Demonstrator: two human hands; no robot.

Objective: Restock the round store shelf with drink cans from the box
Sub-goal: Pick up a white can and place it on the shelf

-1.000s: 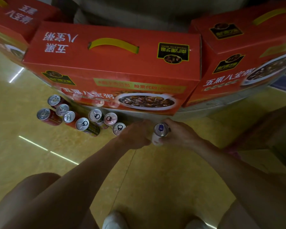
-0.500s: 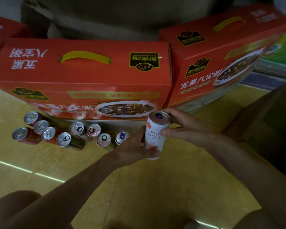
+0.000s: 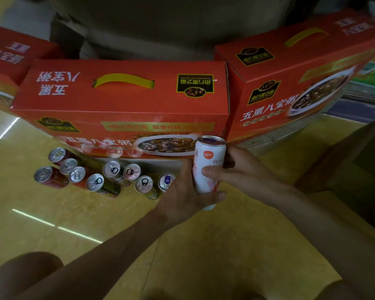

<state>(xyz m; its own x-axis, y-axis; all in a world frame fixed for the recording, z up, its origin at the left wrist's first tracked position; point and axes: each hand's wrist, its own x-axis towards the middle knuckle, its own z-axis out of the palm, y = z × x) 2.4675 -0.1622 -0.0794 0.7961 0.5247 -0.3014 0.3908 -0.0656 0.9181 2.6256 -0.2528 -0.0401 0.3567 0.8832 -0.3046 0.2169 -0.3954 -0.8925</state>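
On my head feed the can (image 3: 208,169) stands nearly upright, long axis vertical, lid up and leaning slightly toward the red box (image 3: 126,105) behind it. It is held above the floor (image 3: 52,224), just right of the row of cans (image 3: 100,176) standing there. Its base is hidden by my left hand (image 3: 188,198), and the label is partly covered, so I read only "New!" and a few letters. A brown shape (image 3: 344,161) at the right edge is too dark to identify. My left hand reaches from the lower left and wraps the can's lower half, thumb across the front. My right hand (image 3: 240,169) comes from the right, thumb pressed on mid-can, fingers curled behind the top.
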